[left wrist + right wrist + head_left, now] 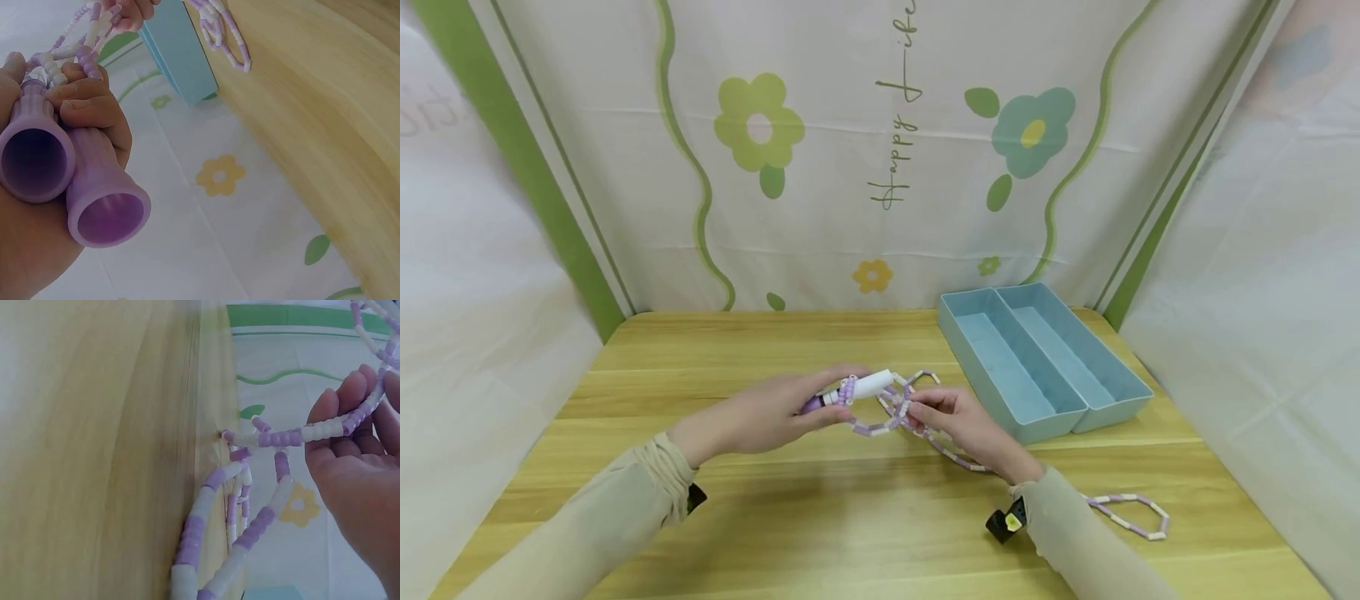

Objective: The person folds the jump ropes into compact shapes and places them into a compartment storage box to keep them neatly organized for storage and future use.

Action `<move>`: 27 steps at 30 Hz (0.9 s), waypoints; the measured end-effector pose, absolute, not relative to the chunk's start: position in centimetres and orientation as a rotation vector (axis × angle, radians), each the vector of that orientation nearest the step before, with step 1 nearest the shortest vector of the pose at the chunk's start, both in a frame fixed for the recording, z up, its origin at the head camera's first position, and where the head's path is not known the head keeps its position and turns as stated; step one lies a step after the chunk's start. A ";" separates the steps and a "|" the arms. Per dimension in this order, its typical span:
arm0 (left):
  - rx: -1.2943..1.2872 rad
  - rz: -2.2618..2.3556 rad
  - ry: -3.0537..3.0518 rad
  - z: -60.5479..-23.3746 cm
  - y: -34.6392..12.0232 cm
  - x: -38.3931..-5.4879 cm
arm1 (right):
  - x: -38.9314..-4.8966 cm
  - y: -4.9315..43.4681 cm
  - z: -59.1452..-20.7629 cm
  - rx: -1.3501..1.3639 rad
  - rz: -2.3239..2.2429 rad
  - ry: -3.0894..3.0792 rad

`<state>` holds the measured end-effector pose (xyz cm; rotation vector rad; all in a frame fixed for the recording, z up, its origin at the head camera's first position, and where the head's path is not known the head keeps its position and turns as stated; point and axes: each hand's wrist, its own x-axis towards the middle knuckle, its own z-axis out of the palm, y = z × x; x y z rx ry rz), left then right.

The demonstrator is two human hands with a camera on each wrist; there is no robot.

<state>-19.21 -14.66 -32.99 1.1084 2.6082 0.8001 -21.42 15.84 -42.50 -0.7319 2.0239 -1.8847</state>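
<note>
- The left hand (778, 408), left of the two blue trays (1048, 427), has its grip wrapped round two purple handles (94, 156); a white tubular piece (872, 384) juts from it towards the trays.
- The right hand (958, 425), just left of the trays' near end, pinches the purple-and-white beaded rope (281, 439).
- Strands hang between both hands; how they cross is hard to tell.
- One rope loop (1126, 498) lies on the worktop (850, 550), nearer the person than the trays.

Two blue trays (1043, 357); flowered backdrop (842, 183), probably cloth
</note>
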 end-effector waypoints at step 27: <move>0.751 1.303 2.600 -35.6 -13.8 -16.5 | -17.6 15.0 -43.0 -0.817 -1.741 2.182</move>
